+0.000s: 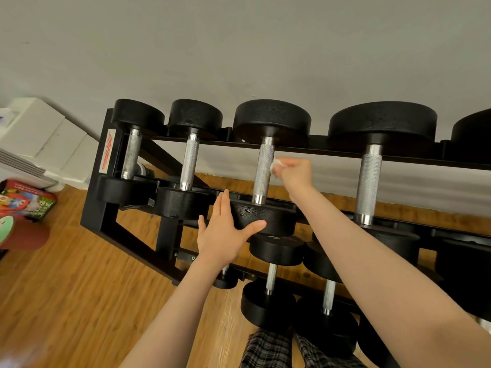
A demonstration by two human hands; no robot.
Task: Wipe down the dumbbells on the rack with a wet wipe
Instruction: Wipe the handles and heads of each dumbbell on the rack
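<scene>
A black steel two-tier rack (106, 208) stands against a grey wall on a wooden plank floor (66, 282), its upper tier carrying a row of black round-headed dumbbells with knurled silver handles. At the third dumbbell from the left (271, 120), the person's right hand (295, 173) is curled around a small crumpled white wet wipe (275, 163), which touches the right side of that handle. The left hand (225, 229) lies flat, fingers straight, pressed against the near head of the same dumbbell, whose top glistens wet. Smaller dumbbells sit on the lower tier just beneath. A white radiator (34, 144) stands far left.
</scene>
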